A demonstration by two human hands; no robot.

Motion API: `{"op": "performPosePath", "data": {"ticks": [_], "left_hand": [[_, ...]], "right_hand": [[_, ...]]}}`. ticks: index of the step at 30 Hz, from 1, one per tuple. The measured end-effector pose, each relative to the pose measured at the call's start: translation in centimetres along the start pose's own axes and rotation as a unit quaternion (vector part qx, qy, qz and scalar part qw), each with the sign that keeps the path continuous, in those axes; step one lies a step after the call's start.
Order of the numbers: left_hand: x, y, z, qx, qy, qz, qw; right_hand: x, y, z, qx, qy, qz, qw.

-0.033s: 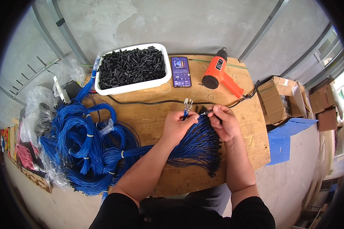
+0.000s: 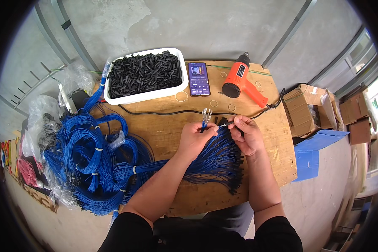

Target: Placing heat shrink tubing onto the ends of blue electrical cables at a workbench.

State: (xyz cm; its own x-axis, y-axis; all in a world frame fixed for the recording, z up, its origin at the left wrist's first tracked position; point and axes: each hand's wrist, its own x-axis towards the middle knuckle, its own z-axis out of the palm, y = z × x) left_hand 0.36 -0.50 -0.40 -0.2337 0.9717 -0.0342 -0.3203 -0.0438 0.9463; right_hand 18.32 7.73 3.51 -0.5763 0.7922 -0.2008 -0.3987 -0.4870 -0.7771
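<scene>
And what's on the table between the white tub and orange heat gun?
In the head view, mainly the phone, screen up; a small pale loop sits between it and the heat gun.

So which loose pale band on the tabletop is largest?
The pale band between the white tray and the near end of the smartphone; the others, closer to the heat gun, look smaller.

I hold a small bunch of blue wires (image 2: 204, 125), silvery terminals (image 2: 206, 113) pointing away from me; I grip a short black sleeve (image 2: 230, 123), nearly horizontal, beside a silvery wire tip (image 2: 223, 125); nearer me, a fan of wires (image 2: 212, 161) spreads rightward to black ends (image 2: 240, 170)
</scene>
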Motion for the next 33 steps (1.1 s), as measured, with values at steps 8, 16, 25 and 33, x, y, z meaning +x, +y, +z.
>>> {"op": "performPosePath", "data": {"ticks": [8, 16, 25, 33], "left_hand": [[-0.2, 0.8, 0.1, 0.002, -0.017, -0.015, 1.0], [-0.4, 0.9, 0.1, 0.002, -0.022, -0.023, 0.999], [-0.3, 1.0, 0.2, -0.005, -0.021, -0.011, 1.0], [-0.3, 0.7, 0.1, -0.002, -0.019, -0.013, 1.0]], "right_hand": [[0.0, 0.4, 0.0, -0.031, 0.002, 0.008, 0.999], [0.0, 0.5, 0.1, -0.046, -0.006, 0.004, 0.999], [-0.2, 0.1, 0.6, -0.029, -0.014, 0.027, 0.999], [-0.3, 0.1, 0.6, -0.032, -0.024, 0.032, 0.999]]}}
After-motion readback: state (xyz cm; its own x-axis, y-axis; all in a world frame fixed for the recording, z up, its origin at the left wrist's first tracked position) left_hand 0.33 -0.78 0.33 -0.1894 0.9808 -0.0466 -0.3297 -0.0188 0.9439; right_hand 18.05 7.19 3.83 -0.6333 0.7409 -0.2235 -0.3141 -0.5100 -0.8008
